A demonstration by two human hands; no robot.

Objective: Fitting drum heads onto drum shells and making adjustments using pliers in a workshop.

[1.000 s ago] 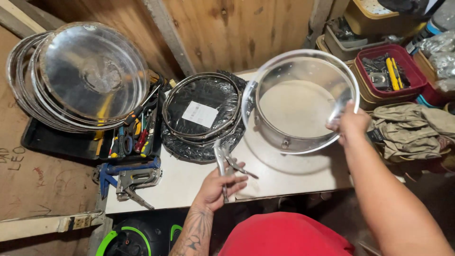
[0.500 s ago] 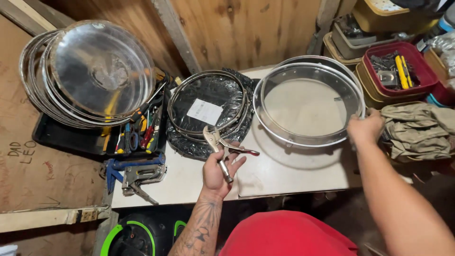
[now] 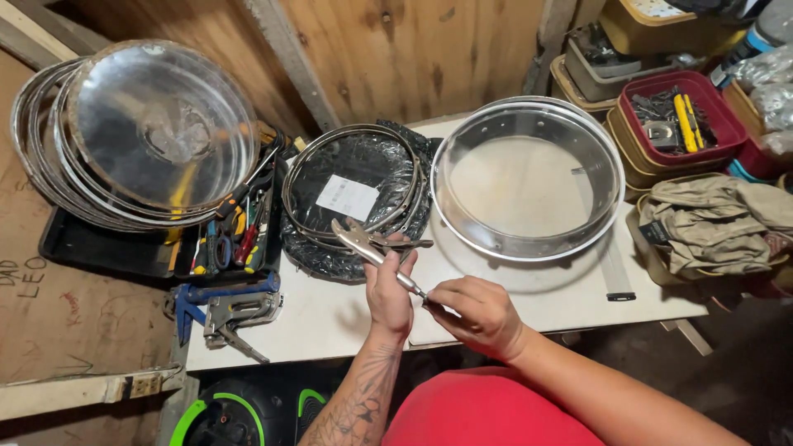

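Fingers of the left hand are clamped around the handles of the locking pliers, holding them over the front of the white desk with the jaws pointing up and left, just above the black plastic-wrapped bundle of hoops. Right hand sits just beside it, its fingers pinched together on the end of the pliers' handle. Behind the hands a shiny metal drum shell lies flat on the desk. To the left, a stack of round metal lids leans over a black tray of hand tools, with a staple gun in front.
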